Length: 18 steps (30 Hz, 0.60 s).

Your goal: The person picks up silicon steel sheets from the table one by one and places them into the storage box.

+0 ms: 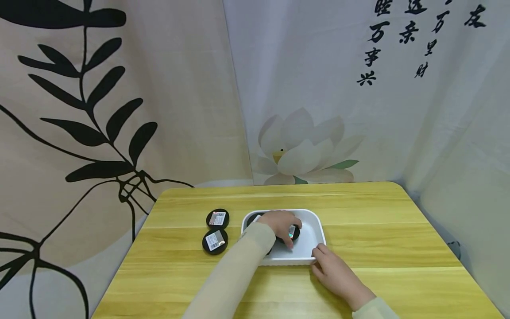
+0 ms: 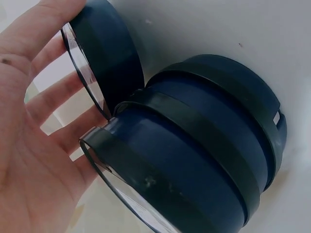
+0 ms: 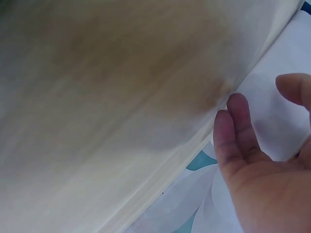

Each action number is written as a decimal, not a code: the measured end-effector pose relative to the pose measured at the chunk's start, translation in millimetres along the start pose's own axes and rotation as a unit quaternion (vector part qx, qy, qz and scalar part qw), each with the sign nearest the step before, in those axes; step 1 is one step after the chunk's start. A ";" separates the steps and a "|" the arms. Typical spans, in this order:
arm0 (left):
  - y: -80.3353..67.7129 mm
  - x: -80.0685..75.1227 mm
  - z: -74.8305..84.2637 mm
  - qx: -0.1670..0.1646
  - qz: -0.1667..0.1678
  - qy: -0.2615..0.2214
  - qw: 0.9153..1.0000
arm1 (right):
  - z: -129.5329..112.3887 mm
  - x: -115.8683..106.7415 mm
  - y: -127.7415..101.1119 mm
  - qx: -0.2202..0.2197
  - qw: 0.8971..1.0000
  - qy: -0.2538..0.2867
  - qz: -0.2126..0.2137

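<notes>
While the left hand [image 1: 283,223] grips a tin [image 1: 293,232] in the tray [image 1: 314,221] — rigid, light, probably slick, best held by its rim — the right hand [image 1: 336,274] rests relaxed against the tray's edge.

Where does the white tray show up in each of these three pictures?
Head: white tray sits mid-table, left hand inside it, right hand at its near corner.
Left wrist: its white floor behind the black round tins.
Right wrist: cannot tell.
Shared landmark: the tins.
</notes>
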<state>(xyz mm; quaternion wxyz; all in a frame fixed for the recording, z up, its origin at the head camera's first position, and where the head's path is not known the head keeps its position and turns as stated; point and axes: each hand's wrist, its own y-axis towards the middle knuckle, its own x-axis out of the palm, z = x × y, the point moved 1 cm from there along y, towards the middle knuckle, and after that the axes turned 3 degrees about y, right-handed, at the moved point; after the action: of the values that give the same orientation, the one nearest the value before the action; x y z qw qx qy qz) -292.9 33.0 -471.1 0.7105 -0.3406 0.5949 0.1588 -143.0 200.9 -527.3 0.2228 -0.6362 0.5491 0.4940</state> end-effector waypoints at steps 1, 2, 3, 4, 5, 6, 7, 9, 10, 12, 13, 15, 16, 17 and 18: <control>0.0 0.0 0.5 0.000 0.000 0.001 1.000 | -0.2 0.2 0.2 0.003 1.000 0.000 -0.004; -0.3 -0.3 1.3 0.001 0.000 0.002 1.000 | -0.1 0.5 0.4 0.006 1.000 0.000 -0.007; -0.8 -0.5 2.3 0.002 -0.001 0.005 1.000 | -0.5 0.4 0.5 0.009 1.000 0.001 -0.009; -1.0 -0.7 3.4 0.002 -0.003 0.008 1.000 | -0.6 0.2 0.4 0.011 1.000 0.001 -0.011; -1.4 -1.0 4.5 0.002 -0.005 0.011 1.000 | -0.6 0.3 0.4 0.013 1.000 0.002 -0.013; -1.3 -1.1 5.2 0.002 -0.005 0.014 1.000 | -1.0 0.0 0.2 0.013 1.000 0.002 -0.014; -1.1 -1.0 5.8 0.001 -0.007 0.017 1.000 | -1.2 -0.1 0.0 0.013 1.000 0.002 -0.013; -0.8 -0.1 6.4 -0.001 -0.008 0.024 1.000 | -2.0 -0.7 -0.4 0.010 1.000 0.002 -0.010; -0.3 0.3 6.5 -0.002 -0.008 0.025 1.000 | -2.3 -0.8 -0.5 0.008 1.000 0.001 -0.008; 0.6 1.7 6.2 -0.004 -0.007 0.027 1.000 | -2.8 -1.1 -0.9 0.005 1.000 0.001 -0.005; 0.7 2.1 6.3 -0.006 -0.007 0.026 1.000 | -2.5 -0.9 -1.0 0.005 1.000 0.001 -0.004; 1.6 3.0 6.3 -0.008 -0.007 0.025 1.000 | -2.1 -0.8 -0.9 0.006 1.000 0.002 -0.005; 2.0 3.2 6.4 -0.008 -0.007 0.024 1.000 | -1.8 -0.8 -0.9 0.006 1.000 0.003 -0.005; 2.5 3.3 6.5 -0.008 -0.007 0.025 1.000 | -1.5 -0.8 -0.8 0.007 1.000 0.004 -0.006; 2.6 3.3 7.1 -0.007 -0.006 0.027 1.000 | -1.1 -0.7 -0.9 0.008 1.000 0.005 -0.006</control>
<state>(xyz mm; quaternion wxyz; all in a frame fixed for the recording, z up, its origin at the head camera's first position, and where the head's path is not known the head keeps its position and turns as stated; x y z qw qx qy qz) -288.5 39.0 -474.6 0.6928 -0.3531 0.6108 0.1492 -141.7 200.6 -526.5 0.2281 -0.6401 0.5500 0.4855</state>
